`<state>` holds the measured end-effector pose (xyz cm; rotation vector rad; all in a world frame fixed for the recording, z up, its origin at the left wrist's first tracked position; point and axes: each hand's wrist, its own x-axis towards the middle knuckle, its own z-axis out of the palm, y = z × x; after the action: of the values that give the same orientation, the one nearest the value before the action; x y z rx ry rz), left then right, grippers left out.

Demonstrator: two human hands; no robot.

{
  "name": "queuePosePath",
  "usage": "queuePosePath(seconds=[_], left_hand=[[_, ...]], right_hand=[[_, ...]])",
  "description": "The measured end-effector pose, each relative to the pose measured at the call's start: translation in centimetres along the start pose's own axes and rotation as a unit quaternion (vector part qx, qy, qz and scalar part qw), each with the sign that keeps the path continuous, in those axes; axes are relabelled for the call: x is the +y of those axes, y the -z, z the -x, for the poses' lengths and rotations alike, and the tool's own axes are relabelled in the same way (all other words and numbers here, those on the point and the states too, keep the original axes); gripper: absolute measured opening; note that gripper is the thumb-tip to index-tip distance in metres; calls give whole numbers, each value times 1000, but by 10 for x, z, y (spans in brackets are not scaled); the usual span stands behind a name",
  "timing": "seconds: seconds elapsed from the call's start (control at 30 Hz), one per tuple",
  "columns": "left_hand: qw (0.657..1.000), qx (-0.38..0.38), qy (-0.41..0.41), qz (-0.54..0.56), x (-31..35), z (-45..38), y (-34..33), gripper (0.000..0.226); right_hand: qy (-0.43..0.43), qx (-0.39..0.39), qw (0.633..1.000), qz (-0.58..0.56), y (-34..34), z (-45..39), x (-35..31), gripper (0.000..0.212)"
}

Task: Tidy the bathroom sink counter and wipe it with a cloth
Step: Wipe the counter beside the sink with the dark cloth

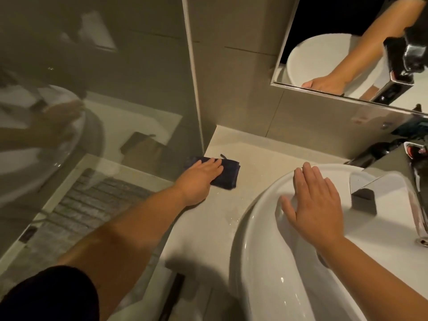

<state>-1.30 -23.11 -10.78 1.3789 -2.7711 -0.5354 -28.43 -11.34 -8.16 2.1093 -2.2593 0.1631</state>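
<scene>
Navy cloth (225,173), one; two flat hands (201,179), one basin (261,262).

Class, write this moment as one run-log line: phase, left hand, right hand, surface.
phase: wiping | left hand: flat on dark cloth | right hand: flat on basin rim | counter: wet patches
</scene>
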Motion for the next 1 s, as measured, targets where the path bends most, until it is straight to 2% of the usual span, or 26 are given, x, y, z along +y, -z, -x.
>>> queuePosePath(seconds=[0.37,0.77,0.9,1.0], left_hand=[[998,6,70,8,49,151,-51,71],[977,32,209,23,127,185,-72,67],[980,31,195,25,145,196,-74,64],[988,-19,150,14,147,205,-73,64]], right_hand=[[-7,-37,999,-2,4,3,-3,75],[-25,-55,998,-5,5,4,-5,74],[-24,-62,998,-1,6,4,-4,74],[-21,-64,998,-5,9,5,-4,76]])
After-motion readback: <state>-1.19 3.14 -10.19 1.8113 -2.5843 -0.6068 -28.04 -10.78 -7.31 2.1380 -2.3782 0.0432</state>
